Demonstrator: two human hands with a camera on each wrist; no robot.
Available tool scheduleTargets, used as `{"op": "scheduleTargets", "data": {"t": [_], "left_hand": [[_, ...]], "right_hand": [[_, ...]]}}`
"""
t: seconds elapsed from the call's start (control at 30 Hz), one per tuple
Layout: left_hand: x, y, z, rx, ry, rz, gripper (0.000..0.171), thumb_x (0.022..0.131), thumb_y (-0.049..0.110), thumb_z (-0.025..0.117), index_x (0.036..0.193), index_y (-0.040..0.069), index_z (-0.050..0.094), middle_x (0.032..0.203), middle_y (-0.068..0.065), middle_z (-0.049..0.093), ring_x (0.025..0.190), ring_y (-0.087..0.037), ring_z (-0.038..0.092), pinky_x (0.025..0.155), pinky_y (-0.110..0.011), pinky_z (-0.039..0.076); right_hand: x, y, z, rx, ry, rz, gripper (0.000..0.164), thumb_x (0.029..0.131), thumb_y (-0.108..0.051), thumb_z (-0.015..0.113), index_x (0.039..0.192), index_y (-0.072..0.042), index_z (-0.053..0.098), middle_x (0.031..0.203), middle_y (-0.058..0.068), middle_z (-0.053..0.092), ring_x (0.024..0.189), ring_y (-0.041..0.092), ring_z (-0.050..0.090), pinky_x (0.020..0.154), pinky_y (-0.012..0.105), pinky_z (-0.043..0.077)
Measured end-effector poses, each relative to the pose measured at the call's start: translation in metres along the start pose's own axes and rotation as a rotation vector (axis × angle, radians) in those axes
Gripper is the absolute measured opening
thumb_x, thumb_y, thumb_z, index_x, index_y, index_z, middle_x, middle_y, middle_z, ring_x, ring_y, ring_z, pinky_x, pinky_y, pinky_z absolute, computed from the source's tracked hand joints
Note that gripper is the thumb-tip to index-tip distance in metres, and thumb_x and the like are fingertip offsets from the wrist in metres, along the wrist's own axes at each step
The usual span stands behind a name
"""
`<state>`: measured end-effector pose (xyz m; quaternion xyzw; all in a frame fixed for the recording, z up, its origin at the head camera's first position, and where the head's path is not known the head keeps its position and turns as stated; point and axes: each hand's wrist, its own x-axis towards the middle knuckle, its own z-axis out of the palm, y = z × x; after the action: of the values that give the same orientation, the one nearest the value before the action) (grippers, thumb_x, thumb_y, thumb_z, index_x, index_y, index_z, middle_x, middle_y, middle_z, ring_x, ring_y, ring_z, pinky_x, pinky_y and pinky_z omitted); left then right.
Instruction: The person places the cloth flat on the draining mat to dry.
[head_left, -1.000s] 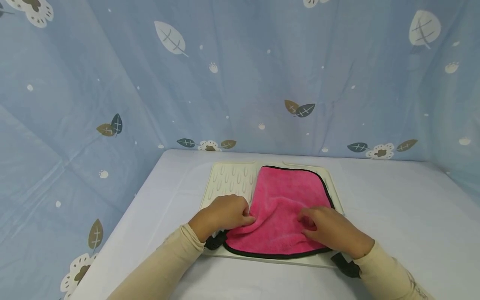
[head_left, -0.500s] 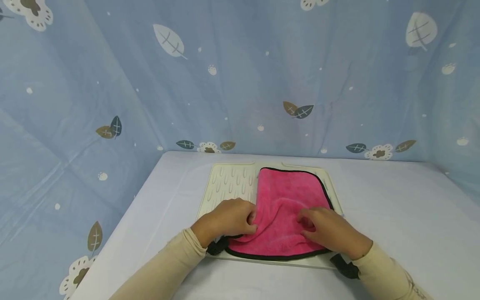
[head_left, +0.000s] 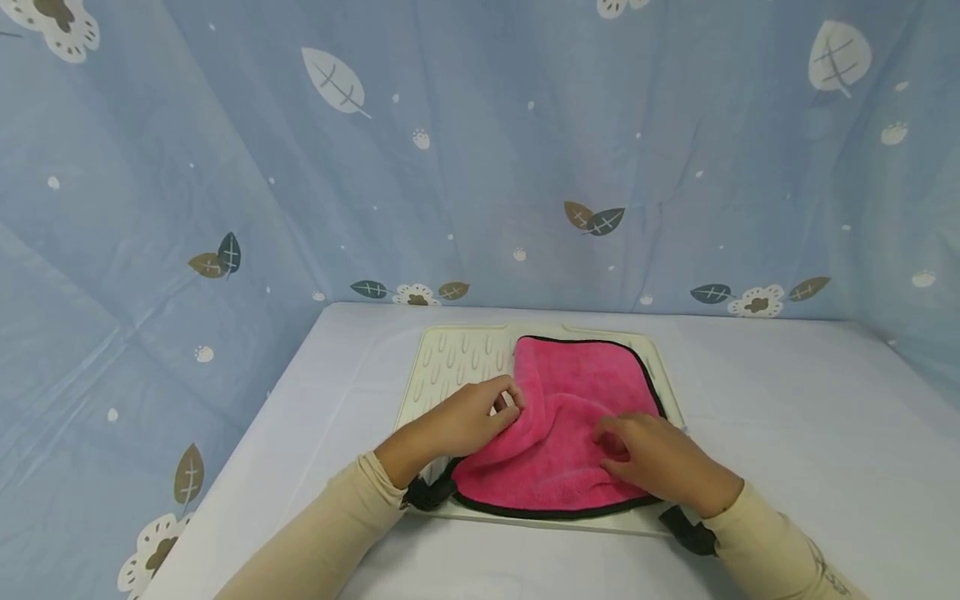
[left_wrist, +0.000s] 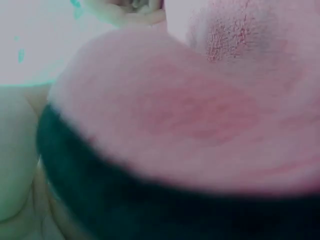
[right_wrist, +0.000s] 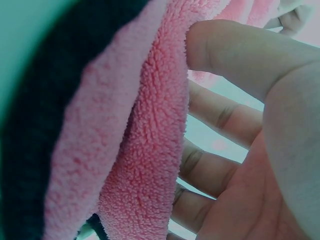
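A pink plush towel (head_left: 585, 375) with black edging lies rumpled over the right part of a cream ridged mat (head_left: 459, 367). At its left edge my left hand (head_left: 468, 417) pinches the cloth with thumb and fingers bent. My right hand (head_left: 648, 454) grips the towel nearer its right side, fingers curled. In the right wrist view the thumb (right_wrist: 230, 52) presses on a raised fold of the towel, with the fingertips hidden behind it. In the left wrist view, the towel (left_wrist: 190, 125) fills most of the picture and hides the left fingertips.
A white-covered table (head_left: 787, 417) bears the mat. Blue patterned curtain (head_left: 480, 150) stands behind it and on the left. Black wrist straps (head_left: 431, 493) sit near the mat's front edge.
My left hand has moved away from me and slightly right along the towel's left edge, bunching the cloth there. My right hand stays in nearly the same place.
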<state>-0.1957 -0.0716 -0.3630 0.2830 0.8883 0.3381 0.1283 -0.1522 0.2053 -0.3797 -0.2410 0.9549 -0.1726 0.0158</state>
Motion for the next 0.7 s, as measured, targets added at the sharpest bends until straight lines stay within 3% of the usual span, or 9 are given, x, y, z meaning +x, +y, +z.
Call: {"op": "scheduleTargets", "data": {"t": [0.13, 0.3, 0.53, 0.7], "left_hand": [[-0.001, -0.001, -0.004, -0.014, -0.011, 0.018, 0.019, 0.093, 0.009, 0.061, 0.11, 0.017, 0.058, 0.082, 0.005, 0.064, 0.069, -0.008, 0.056, 0.065, -0.024, 0.046], [-0.006, 0.001, -0.016, 0.04, 0.045, 0.012, 0.028, 0.086, 0.006, 0.062, 0.111, 0.019, 0.059, 0.077, 0.008, 0.061, 0.055, -0.006, 0.046, 0.057, -0.023, 0.041], [-0.014, 0.008, -0.036, 0.088, 0.185, -0.041, 0.015, 0.085, 0.01, 0.066, 0.094, 0.018, 0.056, 0.077, 0.007, 0.06, 0.053, -0.009, 0.044, 0.053, -0.026, 0.038], [-0.014, 0.005, -0.039, 0.072, 0.171, -0.048, 0.013, 0.088, 0.01, 0.065, 0.095, 0.017, 0.057, 0.079, 0.005, 0.059, 0.054, -0.01, 0.042, 0.052, -0.025, 0.037]], "right_hand": [[0.0, 0.0, 0.0, 0.004, -0.003, 0.007, 0.023, 0.08, -0.015, 0.081, 0.102, -0.015, 0.071, 0.076, -0.014, 0.057, 0.07, 0.004, 0.048, 0.064, 0.025, 0.043], [0.0, 0.001, 0.001, 0.001, 0.001, -0.009, 0.023, 0.081, -0.016, 0.081, 0.102, -0.015, 0.071, 0.075, -0.014, 0.055, 0.069, 0.003, 0.047, 0.063, 0.024, 0.043], [0.001, 0.001, 0.001, 0.003, 0.0, -0.002, 0.022, 0.081, -0.016, 0.081, 0.101, -0.015, 0.071, 0.074, -0.013, 0.056, 0.068, 0.003, 0.048, 0.063, 0.024, 0.043], [0.001, 0.001, 0.001, 0.002, -0.003, 0.01, 0.022, 0.081, -0.016, 0.081, 0.1, -0.015, 0.071, 0.076, -0.013, 0.057, 0.07, 0.004, 0.048, 0.064, 0.025, 0.044]]}}
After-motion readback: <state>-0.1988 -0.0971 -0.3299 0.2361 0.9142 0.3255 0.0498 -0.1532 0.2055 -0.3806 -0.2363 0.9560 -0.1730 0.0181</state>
